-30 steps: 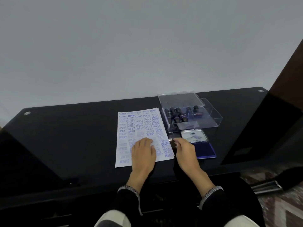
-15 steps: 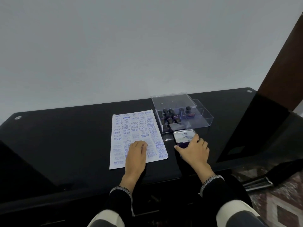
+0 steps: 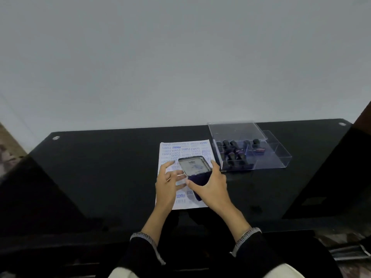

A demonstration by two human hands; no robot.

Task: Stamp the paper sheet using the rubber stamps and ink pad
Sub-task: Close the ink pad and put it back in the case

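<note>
A white paper sheet [image 3: 185,149], covered with several blue stamp prints, lies on the black glass table [image 3: 100,167]. My right hand [image 3: 210,187] grips the ink pad [image 3: 193,166] and holds it lifted over the sheet, its metal lid tilted up and the dark blue base below. My left hand [image 3: 167,185] hovers beside the pad with spread fingers, its fingertips near the lid's left edge. Several dark rubber stamps [image 3: 232,149] stand in a clear plastic box [image 3: 271,155] to the right of the sheet.
The box's clear lid [image 3: 234,129] rests tilted on its back part. The table's front edge runs just in front of my wrists. A pale wall stands behind the table, and a dark wooden panel [image 3: 363,121] rises at the far right.
My right hand has picked the ink pad up from the table right of the sheet and carried it left over the paper. My left hand has lifted off the sheet toward the pad.
</note>
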